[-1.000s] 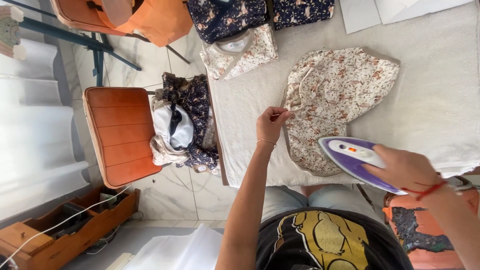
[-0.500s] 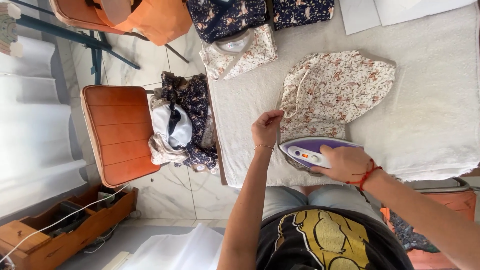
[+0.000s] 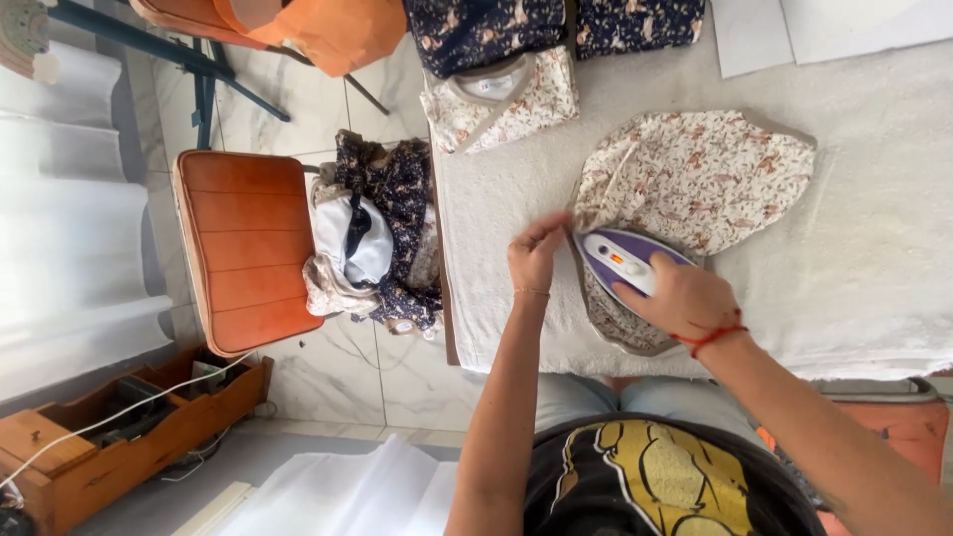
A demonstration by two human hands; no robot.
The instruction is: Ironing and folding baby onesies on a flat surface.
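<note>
Purple iron (image 3: 623, 260), gripped in our right hand (image 3: 685, 298), has advanced onto the floral garment (image 3: 705, 174); left hand (image 3: 536, 253) fingers pinch its edge taut.

A small white neck label (image 3: 489, 85) sits inside the folded floral garment's (image 3: 501, 99) collar.

The right hand (image 3: 685, 298) covers the rear of the purple iron (image 3: 625, 260), hiding its handle. The floral garment (image 3: 695, 174) disappears beneath the iron; the dark folded clothes (image 3: 496, 25) are cut off at the top edge.
</note>
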